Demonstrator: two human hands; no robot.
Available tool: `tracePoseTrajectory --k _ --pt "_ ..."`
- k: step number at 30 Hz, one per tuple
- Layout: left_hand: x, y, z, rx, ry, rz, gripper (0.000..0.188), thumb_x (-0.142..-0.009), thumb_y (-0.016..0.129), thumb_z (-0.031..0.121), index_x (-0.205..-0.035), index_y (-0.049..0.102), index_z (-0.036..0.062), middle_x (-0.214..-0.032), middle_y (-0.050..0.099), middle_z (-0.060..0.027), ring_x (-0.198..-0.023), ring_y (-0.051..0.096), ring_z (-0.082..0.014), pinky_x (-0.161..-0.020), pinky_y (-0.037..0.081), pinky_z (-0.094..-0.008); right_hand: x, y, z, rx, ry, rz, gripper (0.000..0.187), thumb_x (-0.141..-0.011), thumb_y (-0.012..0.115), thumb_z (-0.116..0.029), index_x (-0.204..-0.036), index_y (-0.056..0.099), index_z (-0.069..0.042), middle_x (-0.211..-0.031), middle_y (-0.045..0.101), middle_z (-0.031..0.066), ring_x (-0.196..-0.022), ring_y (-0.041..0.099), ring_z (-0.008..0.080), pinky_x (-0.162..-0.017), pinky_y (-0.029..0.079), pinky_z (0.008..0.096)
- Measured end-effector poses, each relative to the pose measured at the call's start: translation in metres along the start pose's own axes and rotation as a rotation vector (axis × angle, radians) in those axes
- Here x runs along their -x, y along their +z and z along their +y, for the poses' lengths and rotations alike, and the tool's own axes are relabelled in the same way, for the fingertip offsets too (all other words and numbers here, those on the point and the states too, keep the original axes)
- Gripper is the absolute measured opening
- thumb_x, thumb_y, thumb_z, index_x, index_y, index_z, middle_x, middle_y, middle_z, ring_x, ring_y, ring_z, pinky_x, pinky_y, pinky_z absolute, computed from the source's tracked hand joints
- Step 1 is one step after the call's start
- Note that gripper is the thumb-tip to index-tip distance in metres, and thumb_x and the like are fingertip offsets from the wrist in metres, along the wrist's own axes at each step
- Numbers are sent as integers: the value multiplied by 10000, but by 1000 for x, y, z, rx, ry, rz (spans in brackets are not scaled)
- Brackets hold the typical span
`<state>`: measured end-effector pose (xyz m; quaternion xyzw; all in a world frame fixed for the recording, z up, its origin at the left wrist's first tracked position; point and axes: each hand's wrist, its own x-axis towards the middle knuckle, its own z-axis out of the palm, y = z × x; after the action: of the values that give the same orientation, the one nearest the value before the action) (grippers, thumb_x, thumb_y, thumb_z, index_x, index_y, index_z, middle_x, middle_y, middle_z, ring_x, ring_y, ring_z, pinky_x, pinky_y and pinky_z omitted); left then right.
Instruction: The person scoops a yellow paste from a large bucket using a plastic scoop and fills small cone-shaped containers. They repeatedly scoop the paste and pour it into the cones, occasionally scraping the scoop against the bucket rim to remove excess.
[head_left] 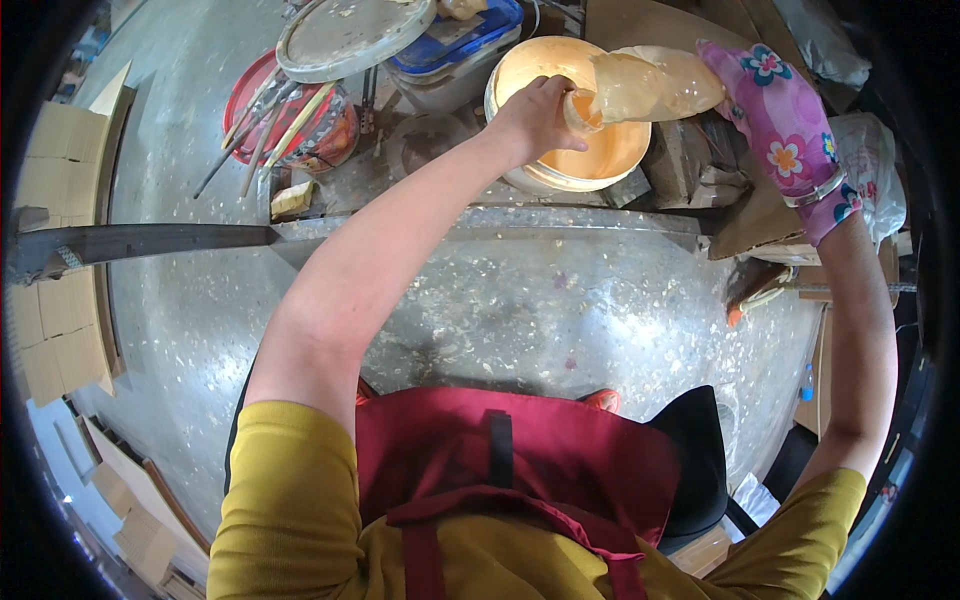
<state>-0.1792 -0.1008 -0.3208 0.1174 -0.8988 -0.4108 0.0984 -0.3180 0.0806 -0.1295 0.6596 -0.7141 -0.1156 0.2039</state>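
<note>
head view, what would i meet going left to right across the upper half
Stacked cardboard → red-rimmed bucket → blue-lidded tub → bare left hand → glossy peach-coloured piece → right hand in a flowered pink glove.

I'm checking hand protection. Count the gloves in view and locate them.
1: the pink floral glove, on the right hand. The left hand is bare; others may be hidden.
</note>
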Motion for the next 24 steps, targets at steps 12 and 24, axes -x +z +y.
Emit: tracePoseTrajectory --k 12,24 --pt "1 7 -6 52 68 27 717 -665 805 311 -1219 484 -11 -1152 597 -185 -1104 563 -313 -957 439 -359 -4 -7 0 109 -74 13 562 -721 663 -25 -1258 531 -125 -1187 600 46 -1016 567 264 -858 498 346" --pt "3 10 -7 125 102 24 698 -665 804 274 -1213 489 -23 -1131 596 -195 -1083 567 -326 -934 442 -360 -11 -17 3 70 -101 -62 579 -733 672 -25 -1278 512 -138 -1227 586 39 -1043 573 269 -907 483 360"
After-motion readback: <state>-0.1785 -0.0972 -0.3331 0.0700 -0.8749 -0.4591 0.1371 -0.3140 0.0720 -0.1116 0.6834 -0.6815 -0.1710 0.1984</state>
